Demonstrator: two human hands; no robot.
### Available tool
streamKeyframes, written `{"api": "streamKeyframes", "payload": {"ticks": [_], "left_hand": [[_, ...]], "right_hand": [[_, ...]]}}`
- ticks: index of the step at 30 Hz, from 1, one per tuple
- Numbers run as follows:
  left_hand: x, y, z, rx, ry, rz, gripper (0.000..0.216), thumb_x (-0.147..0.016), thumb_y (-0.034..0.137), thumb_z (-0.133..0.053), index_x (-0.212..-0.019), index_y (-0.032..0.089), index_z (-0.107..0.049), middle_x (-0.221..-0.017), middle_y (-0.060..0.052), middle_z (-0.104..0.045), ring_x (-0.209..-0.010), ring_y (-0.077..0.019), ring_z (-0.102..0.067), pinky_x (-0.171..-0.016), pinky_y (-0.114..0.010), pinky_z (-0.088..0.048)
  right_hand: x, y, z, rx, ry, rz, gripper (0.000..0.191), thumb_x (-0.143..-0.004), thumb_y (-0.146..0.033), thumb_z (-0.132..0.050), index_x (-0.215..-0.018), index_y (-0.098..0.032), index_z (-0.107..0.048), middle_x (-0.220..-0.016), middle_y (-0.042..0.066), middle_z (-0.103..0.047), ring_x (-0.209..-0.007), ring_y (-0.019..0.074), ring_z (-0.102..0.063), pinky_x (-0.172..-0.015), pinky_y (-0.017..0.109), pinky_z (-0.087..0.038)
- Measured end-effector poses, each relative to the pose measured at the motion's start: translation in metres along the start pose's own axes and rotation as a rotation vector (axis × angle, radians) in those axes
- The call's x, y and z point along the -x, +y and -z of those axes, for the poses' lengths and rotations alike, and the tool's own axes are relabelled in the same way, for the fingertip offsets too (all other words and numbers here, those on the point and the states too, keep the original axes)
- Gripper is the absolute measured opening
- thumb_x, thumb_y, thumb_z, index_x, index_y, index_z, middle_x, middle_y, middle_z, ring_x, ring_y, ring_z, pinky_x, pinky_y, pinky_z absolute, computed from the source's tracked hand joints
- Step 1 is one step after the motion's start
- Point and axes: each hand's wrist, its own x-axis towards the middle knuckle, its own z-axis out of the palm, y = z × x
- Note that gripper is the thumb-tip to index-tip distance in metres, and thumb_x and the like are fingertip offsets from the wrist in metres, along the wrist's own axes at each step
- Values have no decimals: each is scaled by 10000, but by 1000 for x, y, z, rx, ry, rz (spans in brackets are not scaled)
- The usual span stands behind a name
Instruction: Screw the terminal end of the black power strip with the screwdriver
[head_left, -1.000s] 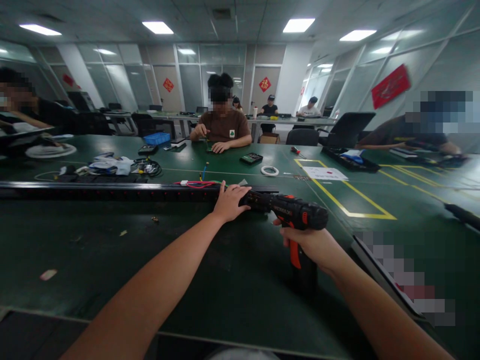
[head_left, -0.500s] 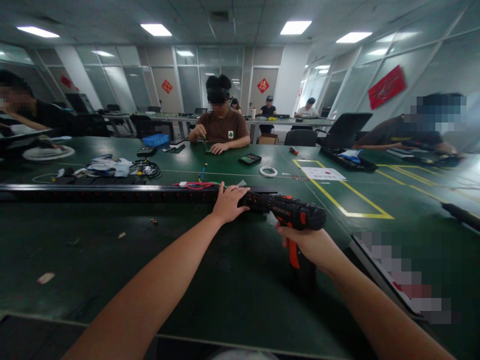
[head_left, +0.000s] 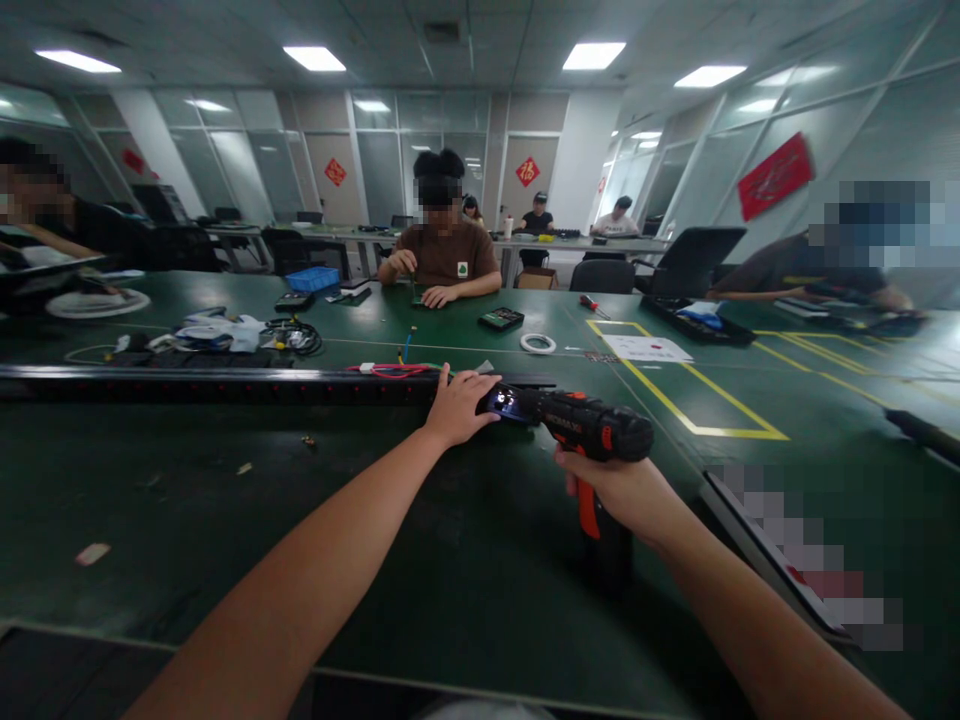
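Note:
A long black bar with a row of sockets [head_left: 225, 385] lies across the green table [head_left: 225, 520]. My left hand [head_left: 459, 405] rests on its right end, fingers curled over it and pressing it down. My right hand [head_left: 622, 490] is wrapped round the handle of a black and orange cordless drill [head_left: 592, 428]. The drill points left, its nose against the bar just beside my left fingers, and a small light glows at its front.
Red and green wires [head_left: 390, 369] lie behind the bar. Cables and white parts [head_left: 225, 332] sit at the left, a tape roll [head_left: 538, 343] and a yellow marked square [head_left: 675, 385] at the right. A person in a brown shirt [head_left: 442, 255] works opposite; others sit at both sides.
The drill's front light has come on. Both hands and the bar stay where they were.

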Motion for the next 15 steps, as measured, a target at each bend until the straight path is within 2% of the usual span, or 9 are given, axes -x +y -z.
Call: {"api": "streamKeyframes", "payload": {"ticks": [15], "left_hand": [[0, 1, 3, -3, -18, 10, 622, -940, 494, -677, -1510, 331, -491, -1499, -36, -598, -1421, -283, -461, -1276, -642, 31]], "right_hand": [[0, -2, 0, -25, -3, 25, 194, -823, -395, -675, -825, -201, -666, -610, 11, -647, -618, 210, -618, -648, 344, -498]]}}
